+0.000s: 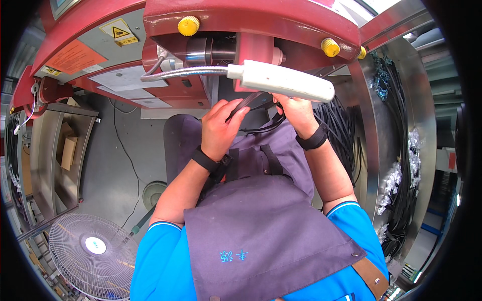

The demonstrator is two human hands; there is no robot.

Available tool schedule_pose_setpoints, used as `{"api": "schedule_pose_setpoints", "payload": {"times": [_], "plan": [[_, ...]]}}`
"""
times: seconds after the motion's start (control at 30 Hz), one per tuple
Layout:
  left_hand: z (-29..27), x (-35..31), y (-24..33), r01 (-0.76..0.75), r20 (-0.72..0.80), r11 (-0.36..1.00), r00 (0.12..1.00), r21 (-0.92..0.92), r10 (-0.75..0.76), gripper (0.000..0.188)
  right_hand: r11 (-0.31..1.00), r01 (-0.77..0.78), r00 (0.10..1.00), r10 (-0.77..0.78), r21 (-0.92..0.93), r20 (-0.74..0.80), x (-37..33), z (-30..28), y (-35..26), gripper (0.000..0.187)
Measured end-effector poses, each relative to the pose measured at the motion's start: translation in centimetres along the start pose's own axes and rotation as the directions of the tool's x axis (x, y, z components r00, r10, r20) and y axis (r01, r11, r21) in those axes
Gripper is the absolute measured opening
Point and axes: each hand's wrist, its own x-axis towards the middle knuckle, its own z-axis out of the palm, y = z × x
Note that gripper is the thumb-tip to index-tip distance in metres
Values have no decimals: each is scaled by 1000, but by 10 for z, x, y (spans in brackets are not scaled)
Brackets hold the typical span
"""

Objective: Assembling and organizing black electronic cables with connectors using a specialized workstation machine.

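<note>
In front of my lap, my left hand [219,125] is closed with thumb and fingers around one end of a flat black strap [257,102]. My right hand [298,114] grips the same strap farther right, its fingertips partly hidden behind a white lamp head [288,82]. Some of the strap loops down between my hands, over the apron. Just beyond the strap is a pinkish-red wheel [253,50] on the machine's shaft, its surface smooth or blurred. Whether the strap touches the wheel is hidden by the lamp.
The red machine [256,21] spans the far side, with yellow knobs [188,25] and a flexible lamp arm [186,71]. Black straps hang at right beside a metal trough [371,150] holding more straps and clear wrapping. A standing fan [94,253] and floor cable [128,155] are at left.
</note>
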Motion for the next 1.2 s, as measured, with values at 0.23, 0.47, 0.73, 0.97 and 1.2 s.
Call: {"api": "schedule_pose_setpoints", "payload": {"times": [0.23,0.47,0.73,0.97,1.2], "plan": [[1,0,3,-39,-7,999,999,1,39,20,987,34,999,-33,155,-12,-6,-4,2,12],[-7,-5,17,-113,47,993,993,43,111,25,965,139,985,-157,223,66,-23,-7,-2,13],[-15,5,22,-444,224,864,890,236,397,41,959,213,966,-235,188,103,-32,-4,-3,17],[-18,4,20,-469,145,862,882,194,448,34,946,239,958,-267,219,109,-33,-3,-2,18],[-19,2,16,-448,53,878,894,171,445,25,969,178,977,-195,171,90,-35,-3,-6,15]]}}
